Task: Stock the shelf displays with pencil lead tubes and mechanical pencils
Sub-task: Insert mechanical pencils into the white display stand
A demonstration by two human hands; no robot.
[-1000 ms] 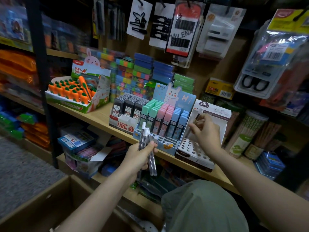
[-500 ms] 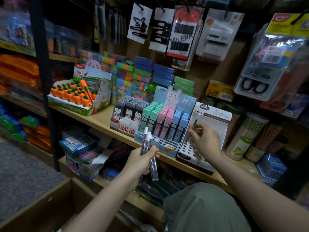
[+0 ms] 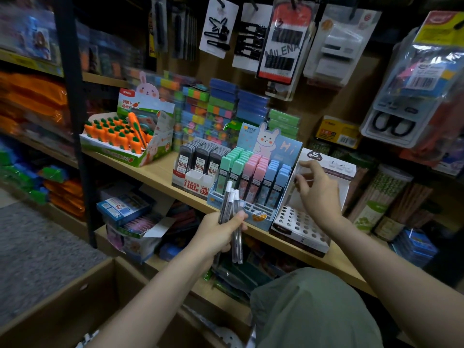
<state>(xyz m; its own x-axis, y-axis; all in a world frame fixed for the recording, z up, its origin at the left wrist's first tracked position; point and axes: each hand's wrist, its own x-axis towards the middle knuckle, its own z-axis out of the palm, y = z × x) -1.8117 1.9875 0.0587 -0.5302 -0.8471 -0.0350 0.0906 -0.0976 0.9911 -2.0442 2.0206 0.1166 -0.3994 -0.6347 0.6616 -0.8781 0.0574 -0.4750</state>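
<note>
My left hand (image 3: 219, 231) grips a bundle of several clear mechanical pencils (image 3: 231, 206) with white caps, held upright in front of the shelf edge. My right hand (image 3: 319, 190) hovers over a white display box (image 3: 300, 226) with rows of round holes, its fingers curled and pinching one thin mechanical pencil that is mostly hidden. Left of that box stands a blue bunny display (image 3: 252, 177) of green, pink and blue lead tubes. Further left is a box of dark lead tubes (image 3: 199, 163).
The wooden shelf (image 3: 157, 173) also carries a carrot-eraser display (image 3: 120, 138), stacked colourful boxes (image 3: 216, 109) and tubs of pencils (image 3: 385, 197). Packs hang on hooks above. An open cardboard box (image 3: 75, 300) sits on the floor at lower left, beside my knee (image 3: 313, 312).
My right hand has lifted slightly and shifted right over the holed box, and the pencil that stuck up from it no longer shows clearly. My left hand keeps its bundle.
</note>
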